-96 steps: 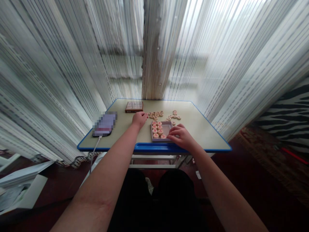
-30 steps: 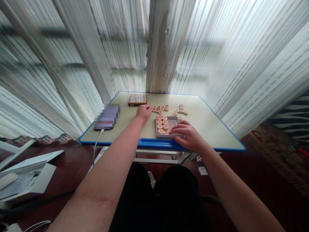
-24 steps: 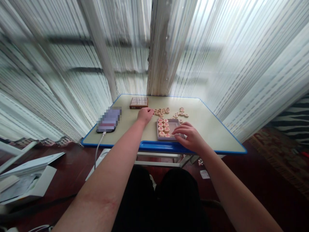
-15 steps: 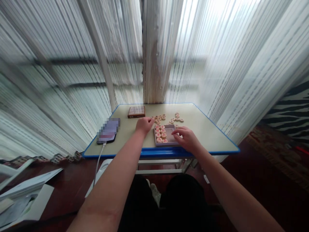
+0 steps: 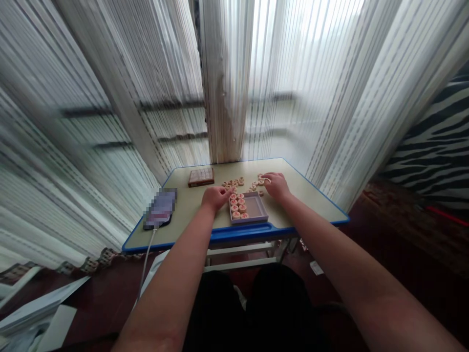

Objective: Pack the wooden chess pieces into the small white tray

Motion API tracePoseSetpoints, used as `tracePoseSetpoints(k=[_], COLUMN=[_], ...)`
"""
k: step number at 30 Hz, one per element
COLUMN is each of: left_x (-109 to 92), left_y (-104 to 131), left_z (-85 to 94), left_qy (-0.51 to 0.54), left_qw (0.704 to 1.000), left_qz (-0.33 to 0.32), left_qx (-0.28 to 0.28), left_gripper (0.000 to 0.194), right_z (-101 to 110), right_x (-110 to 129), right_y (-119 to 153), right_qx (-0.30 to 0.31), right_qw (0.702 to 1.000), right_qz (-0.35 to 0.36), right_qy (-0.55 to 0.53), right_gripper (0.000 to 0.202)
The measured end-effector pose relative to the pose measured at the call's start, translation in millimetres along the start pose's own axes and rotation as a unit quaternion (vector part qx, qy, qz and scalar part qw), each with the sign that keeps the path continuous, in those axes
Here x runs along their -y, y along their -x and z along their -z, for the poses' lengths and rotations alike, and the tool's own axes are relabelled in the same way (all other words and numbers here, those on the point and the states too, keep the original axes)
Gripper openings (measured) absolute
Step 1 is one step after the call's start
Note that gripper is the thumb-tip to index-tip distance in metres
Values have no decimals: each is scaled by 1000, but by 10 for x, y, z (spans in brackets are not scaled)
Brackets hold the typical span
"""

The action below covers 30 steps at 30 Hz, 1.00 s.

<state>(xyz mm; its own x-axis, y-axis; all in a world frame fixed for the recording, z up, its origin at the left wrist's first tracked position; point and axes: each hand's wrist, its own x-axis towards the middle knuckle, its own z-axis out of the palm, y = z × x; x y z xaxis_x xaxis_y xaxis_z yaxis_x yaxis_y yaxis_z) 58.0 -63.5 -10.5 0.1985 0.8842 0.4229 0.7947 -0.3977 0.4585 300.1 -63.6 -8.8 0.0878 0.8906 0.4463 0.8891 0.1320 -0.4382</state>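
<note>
A shallow open box (image 5: pixel 253 206) lies near the table's front edge. Two columns of round wooden Chinese chess pieces (image 5: pixel 235 208) with red characters fill its left side; the right part shows bare floor. My left hand (image 5: pixel 215 197) is at the box's back left corner, fingers drawn together; whatever they pinch is hidden. Beyond the box's right side, my right hand (image 5: pixel 277 186) reaches over loose chess pieces (image 5: pixel 254 186), thumb and fingers apart, fingertips at the pieces. More loose pieces (image 5: pixel 236 183) lie scattered behind the box.
A flat brown box (image 5: pixel 201 177) sits at the table's back left. On the left edge lies a phone (image 5: pixel 161 208) with a white cable (image 5: pixel 147 259) hanging off. The table (image 5: pixel 308 205) has a blue rim, and curtains (image 5: pixel 223 98) hang behind it.
My right hand has left the box's right side and moved back to the loose pieces. My left hand has come to the box's back left corner. The view has shifted slightly.
</note>
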Motion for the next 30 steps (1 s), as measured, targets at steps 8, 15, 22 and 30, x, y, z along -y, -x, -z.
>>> tracePoseSetpoints(k=[8, 15, 22, 30], left_x=[13, 33, 100, 93], left_y=[-10, -12, -56, -62], left_z=[-13, -15, -60, -49], left_qy=[10, 16, 40, 49], left_qw=[999, 999, 997, 994], left_qz=[25, 35, 51, 79], left_qx=[-20, 21, 51, 52], left_gripper=[52, 49, 41, 38], right_z=[-179, -170, -163, -129], right_x=[-92, -157, -196, -183], right_y=[-99, -108, -130, -123], right_qx=[73, 51, 61, 45], right_qw=[996, 996, 996, 996], right_qz=[12, -16, -37, -77], right_qy=[47, 67, 56, 24], right_gripper=[34, 41, 37, 32])
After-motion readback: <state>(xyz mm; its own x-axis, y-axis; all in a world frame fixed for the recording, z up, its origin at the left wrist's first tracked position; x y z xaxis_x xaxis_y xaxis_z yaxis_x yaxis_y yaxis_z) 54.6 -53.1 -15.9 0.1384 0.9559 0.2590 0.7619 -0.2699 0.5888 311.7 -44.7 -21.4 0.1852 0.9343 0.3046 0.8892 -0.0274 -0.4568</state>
